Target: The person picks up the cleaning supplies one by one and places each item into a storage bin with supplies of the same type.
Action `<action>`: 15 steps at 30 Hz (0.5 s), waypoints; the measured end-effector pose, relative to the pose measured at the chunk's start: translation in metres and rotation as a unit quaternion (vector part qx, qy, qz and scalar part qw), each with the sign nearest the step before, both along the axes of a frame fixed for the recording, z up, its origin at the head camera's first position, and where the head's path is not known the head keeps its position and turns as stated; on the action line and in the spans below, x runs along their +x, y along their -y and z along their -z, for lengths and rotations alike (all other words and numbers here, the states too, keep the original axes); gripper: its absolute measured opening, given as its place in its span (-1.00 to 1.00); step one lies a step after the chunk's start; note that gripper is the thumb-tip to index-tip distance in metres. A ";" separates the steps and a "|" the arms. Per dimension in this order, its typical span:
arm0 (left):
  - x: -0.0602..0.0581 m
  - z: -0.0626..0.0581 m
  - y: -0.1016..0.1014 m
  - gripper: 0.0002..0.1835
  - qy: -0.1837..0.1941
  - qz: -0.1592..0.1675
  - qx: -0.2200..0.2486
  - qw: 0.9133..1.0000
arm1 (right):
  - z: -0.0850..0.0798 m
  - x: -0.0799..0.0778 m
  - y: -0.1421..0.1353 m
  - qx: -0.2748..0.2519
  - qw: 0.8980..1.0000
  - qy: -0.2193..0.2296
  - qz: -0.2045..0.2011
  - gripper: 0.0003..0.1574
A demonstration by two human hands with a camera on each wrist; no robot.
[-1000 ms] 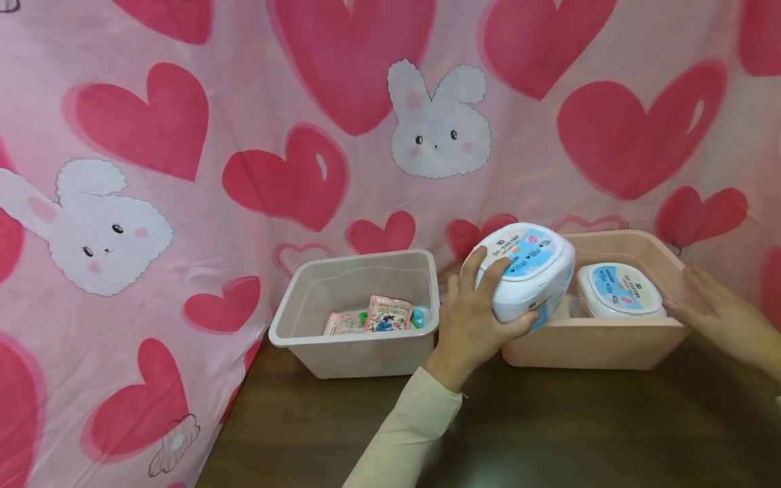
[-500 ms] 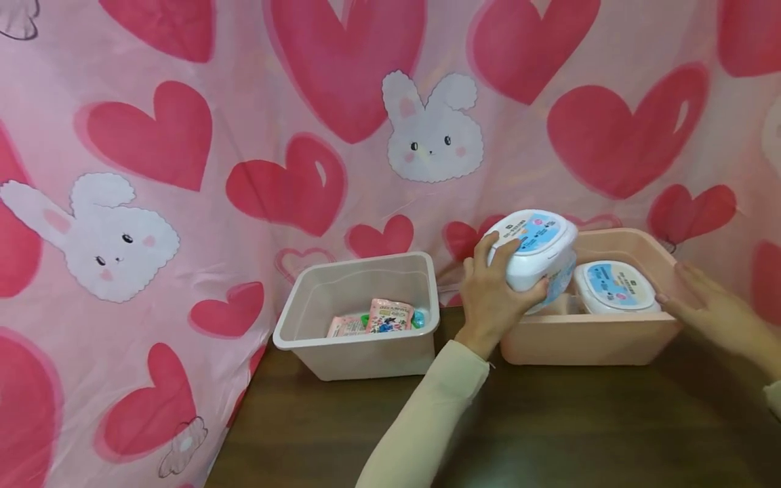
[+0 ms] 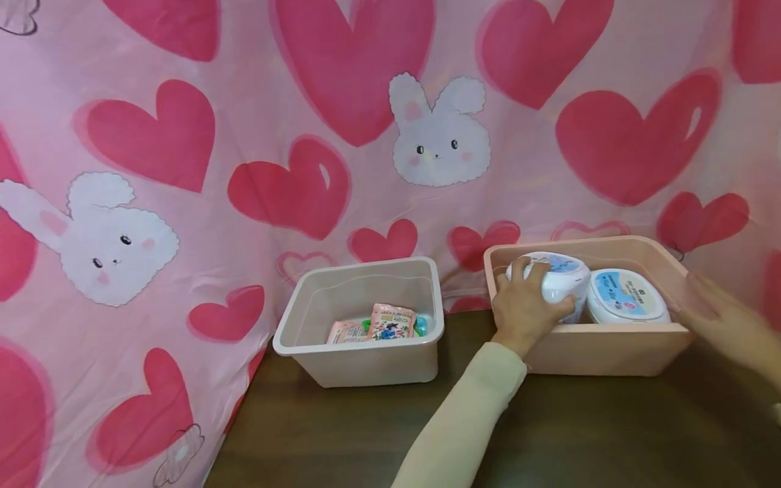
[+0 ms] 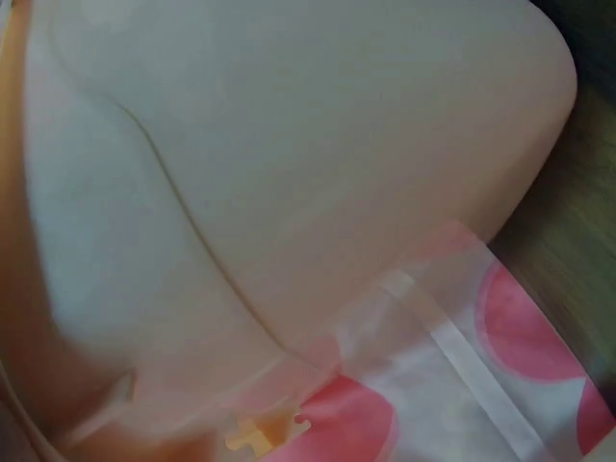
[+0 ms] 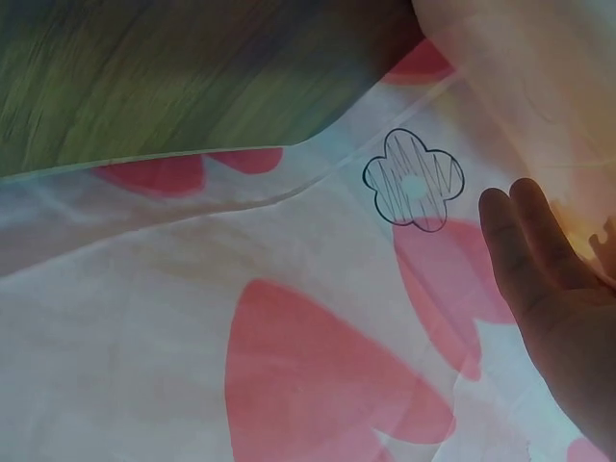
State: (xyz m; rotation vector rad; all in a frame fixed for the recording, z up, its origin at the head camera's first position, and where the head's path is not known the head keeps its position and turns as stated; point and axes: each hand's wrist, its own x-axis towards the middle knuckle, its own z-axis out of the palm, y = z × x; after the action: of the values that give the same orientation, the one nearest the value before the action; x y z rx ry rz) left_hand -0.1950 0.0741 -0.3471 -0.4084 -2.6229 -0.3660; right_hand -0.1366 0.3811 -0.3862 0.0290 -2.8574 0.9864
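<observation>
In the head view my left hand [image 3: 521, 308] grips a white rounded plastic tub [image 3: 560, 287] with a blue printed lid, fingers over its lid and thumb on its near side. The tub is partly down inside the left half of a peach bin [image 3: 604, 354], slightly tilted. Beside it in the same bin lies a matching white tub [image 3: 628, 298], its printed lid facing up. My right hand [image 3: 726, 318] is at the bin's right rim, fingers extended; the right wrist view also shows straight fingers [image 5: 525, 250]. A large pale surface [image 4: 318, 154] fills most of the left wrist view.
A grey-beige bin [image 3: 372, 364] stands left of the peach one, holding pink printed packets [image 3: 392, 322] and something green and blue. Both bins rest on a dark wooden table [image 3: 342, 434]. Behind hangs a pink curtain [image 3: 360, 183] with hearts and rabbits.
My left hand has carried its tub rightward and down, from above the peach bin's left rim into the bin. My right hand stays by the right rim.
</observation>
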 end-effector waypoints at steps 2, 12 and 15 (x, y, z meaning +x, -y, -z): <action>0.003 -0.001 -0.007 -0.32 0.011 0.000 -0.016 1.000 | 0.005 0.006 -0.005 -0.003 1.000 -0.007 0.009 0.13; 0.009 -0.011 -0.013 -0.32 0.020 -0.005 -0.029 0.999 | 0.013 0.005 -0.012 0.022 0.996 -0.090 0.007 -0.01; 0.009 -0.012 -0.012 -0.32 0.013 -0.010 -0.035 0.999 | 0.009 0.006 -0.010 0.032 0.996 -0.085 0.008 0.00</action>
State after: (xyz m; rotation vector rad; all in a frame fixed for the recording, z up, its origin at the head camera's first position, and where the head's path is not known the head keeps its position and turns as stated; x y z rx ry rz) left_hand -0.1865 0.0861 -0.3348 -0.4020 -2.6687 -0.2740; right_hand -0.1309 0.3909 -0.3954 0.0898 -2.7289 0.8449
